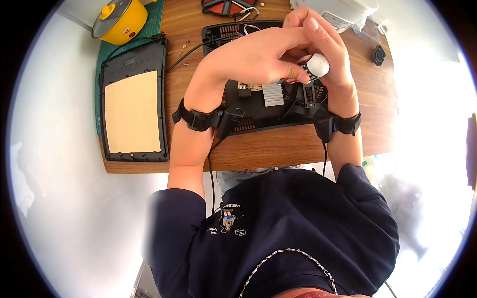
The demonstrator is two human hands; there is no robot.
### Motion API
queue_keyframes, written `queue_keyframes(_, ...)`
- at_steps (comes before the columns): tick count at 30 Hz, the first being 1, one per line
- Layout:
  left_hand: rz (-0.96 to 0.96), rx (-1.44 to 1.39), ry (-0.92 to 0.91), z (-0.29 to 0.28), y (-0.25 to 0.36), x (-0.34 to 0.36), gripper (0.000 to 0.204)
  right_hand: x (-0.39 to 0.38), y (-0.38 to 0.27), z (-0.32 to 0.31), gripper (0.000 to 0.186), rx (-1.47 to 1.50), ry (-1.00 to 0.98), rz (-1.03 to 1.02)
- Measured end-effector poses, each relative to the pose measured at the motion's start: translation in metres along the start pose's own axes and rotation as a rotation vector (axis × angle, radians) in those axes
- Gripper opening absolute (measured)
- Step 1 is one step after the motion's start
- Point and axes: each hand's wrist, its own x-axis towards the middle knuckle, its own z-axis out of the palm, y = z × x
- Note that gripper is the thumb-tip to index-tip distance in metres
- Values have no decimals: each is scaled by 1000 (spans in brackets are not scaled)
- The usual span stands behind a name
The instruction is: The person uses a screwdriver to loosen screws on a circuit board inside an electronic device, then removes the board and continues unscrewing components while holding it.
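Observation:
My left hand (256, 57) arches over an open black appliance housing (243, 107), its thumb pressed on a small rounded white object with black-and-red markings (314, 67). My right hand (334, 62) curls beside and above it, around the same object; some of its fingers overlap my left hand, and the tips in between are hidden. Below the hands, the housing shows a finned metal heatsink (273, 94), part of a circuit board (248, 85), vents and thin wires. Both wrists wear black strapped devices with cables.
A black panel with a beige sheet (130, 111) lies at the left on a green mat (151, 17). A yellow pot (119, 22) stands at back left, loose screws near it. A red-and-black round part (223, 7), a white container (350, 10) and a small black part (378, 54) sit on the wooden table (372, 114).

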Motion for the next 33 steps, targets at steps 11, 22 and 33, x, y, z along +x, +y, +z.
queue_keyframes(11, 11, -184, -3, 0, -7, -2, 35, 1, -6, 20, 50, 40, 59, -29)
queue_keyframes(22, 6, -188, -37, 0, -8, 1, 42, -5, -6, 15, 56, 101, 95, 104)
queue_keyframes(33, 44, -316, -85, 8, -6, 5, 46, -16, -15, 22, 54, -244, 327, 91)
